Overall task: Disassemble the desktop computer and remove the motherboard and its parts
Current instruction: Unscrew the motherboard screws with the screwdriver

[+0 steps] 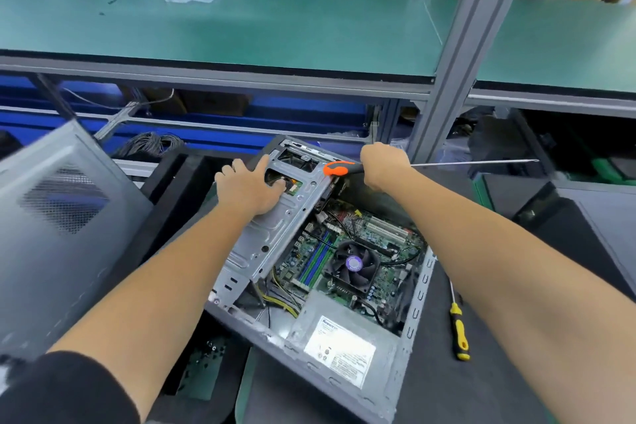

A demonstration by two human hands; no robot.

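An open grey desktop case (418,289) lies on its side on the bench. Inside it sits the green motherboard (347,251) with a black CPU fan (354,263) and a silver power supply (340,348). A grey metal drive cage (278,234) stands tilted up over the board's left side. My left hand (249,188) grips the cage's top, fingers hooked into an opening. My right hand (383,165) is closed around an orange-and-black screwdriver (340,168), whose long shaft points right, away from the case.
A removed grey side panel (58,227) leans at the left. A yellow-and-black screwdriver (459,330) lies on the black mat right of the case. A green shelf (241,27) on a metal upright post (457,55) spans above. Several loose screws (213,348) lie below the case.
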